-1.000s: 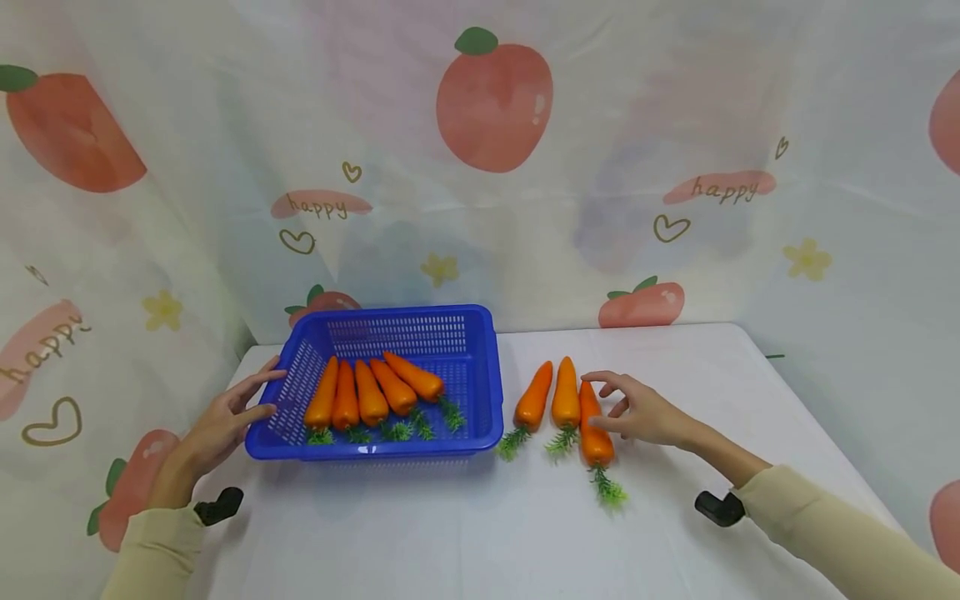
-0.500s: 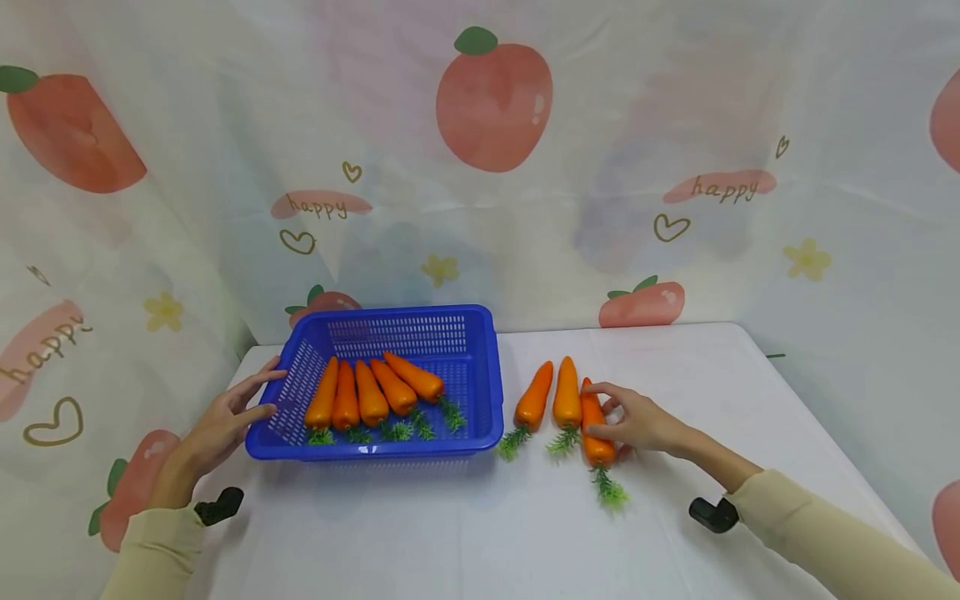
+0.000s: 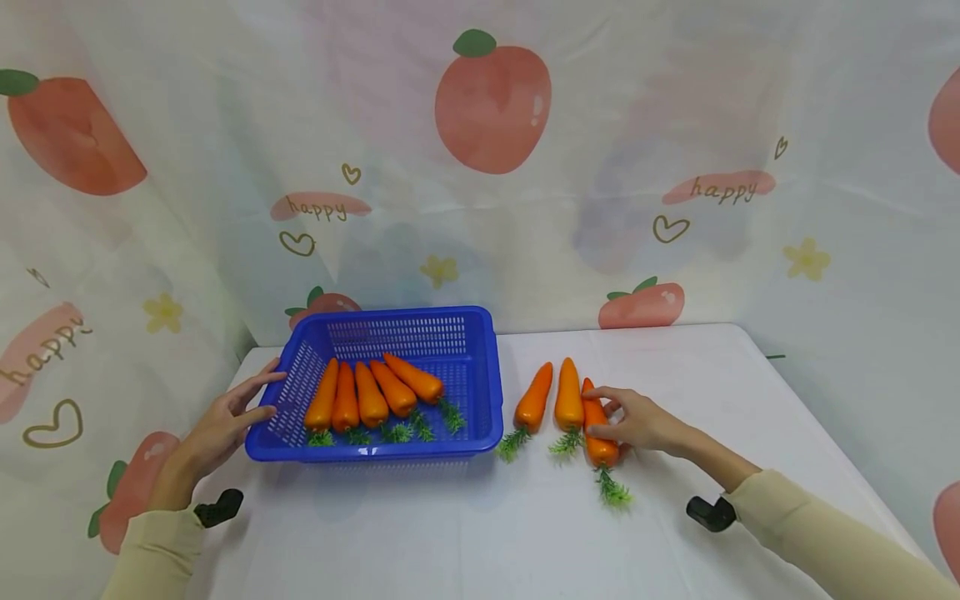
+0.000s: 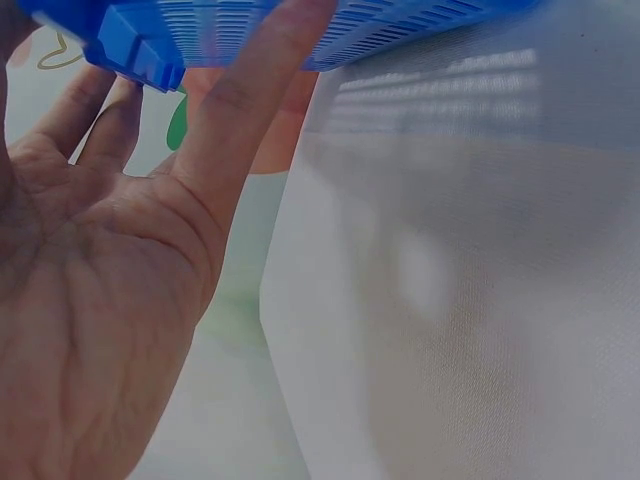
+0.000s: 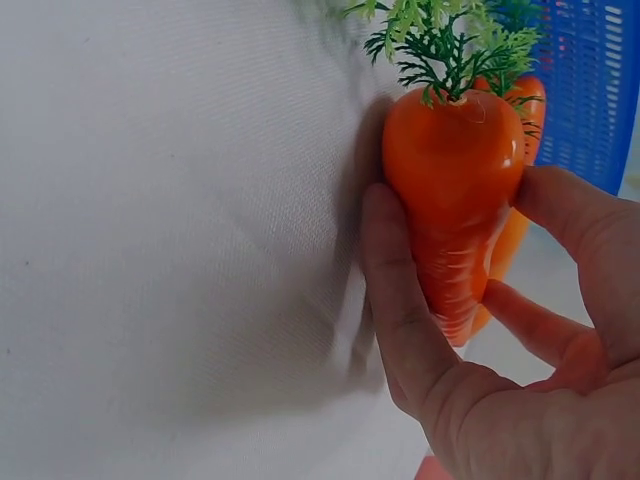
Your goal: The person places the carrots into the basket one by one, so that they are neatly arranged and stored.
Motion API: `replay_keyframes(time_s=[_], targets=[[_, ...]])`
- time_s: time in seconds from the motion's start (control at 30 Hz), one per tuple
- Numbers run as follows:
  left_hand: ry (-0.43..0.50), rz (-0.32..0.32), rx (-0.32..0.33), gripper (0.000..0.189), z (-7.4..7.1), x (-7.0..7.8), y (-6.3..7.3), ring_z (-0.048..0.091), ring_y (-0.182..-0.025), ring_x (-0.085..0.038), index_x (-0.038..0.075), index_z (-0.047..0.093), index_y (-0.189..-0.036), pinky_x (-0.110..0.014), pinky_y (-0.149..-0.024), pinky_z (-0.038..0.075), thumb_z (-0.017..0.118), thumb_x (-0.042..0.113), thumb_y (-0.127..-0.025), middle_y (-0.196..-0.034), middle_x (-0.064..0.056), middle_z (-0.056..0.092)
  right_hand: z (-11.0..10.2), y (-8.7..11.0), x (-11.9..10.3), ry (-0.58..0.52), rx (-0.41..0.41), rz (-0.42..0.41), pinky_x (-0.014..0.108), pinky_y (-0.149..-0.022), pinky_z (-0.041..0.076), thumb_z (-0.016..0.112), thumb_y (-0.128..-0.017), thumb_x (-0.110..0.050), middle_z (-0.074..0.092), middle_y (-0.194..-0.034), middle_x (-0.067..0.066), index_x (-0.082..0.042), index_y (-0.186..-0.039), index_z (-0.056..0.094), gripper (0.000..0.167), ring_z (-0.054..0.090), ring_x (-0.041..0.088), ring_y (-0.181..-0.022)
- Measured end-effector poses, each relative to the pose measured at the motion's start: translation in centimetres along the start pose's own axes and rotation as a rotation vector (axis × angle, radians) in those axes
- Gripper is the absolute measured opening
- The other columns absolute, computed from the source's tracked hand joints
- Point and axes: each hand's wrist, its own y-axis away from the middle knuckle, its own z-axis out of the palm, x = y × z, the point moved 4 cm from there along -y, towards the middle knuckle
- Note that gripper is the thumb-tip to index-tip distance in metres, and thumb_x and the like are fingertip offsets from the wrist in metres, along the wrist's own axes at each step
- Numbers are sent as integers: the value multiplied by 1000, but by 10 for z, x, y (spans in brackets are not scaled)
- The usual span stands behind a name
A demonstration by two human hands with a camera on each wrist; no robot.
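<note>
- While its fingers lie spread, the left hand rests against the left rim of the blue basket.
- Inside, five carrots lie in a row, leafy ends near.
- Right of the basket, two loose carrots lie on the desk, tips far.
- At far right in the row, the gripped carrot sits between the narrowed fingers of the right hand, its leafy end near.

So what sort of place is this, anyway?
Likely a makeshift booth or studio set rather than a working kitchen: a fruit-printed cloth hangs behind and beside a white table, and the glossy carrots, some in a basket, look artificial.
</note>
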Motion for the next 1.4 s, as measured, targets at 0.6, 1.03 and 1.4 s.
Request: replay_keyframes(time_s=[0.6,1.03,1.4], targets=[[-20,6,-3,60,0,1,0,1,-151,-54,14,35,-160,-30,-91,58,57,13,-105,-174,4,-1,-6,-1,0,-95,-64,20,41,-71,61,79,-92,-20,57,-115,22,0,-151,46,70,63,24,-77],[8,-1,-9,58,0,-1,-1,6,-150,-51,14,35,-160,-32,-90,59,55,11,-106,-174,4,-1,-26,1,-9,-112,-144,-10,46,-68,63,78,-91,-15,51,-128,29,1,-151,45,70,68,28,-69],[9,1,-6,58,0,-1,0,6,-150,-51,13,35,-160,-32,-90,59,55,11,-106,-174,4,0,-59,8,-39,-41,-150,-93,44,-70,63,78,-92,-17,48,-135,33,-1,-152,45,70,70,28,-80]])
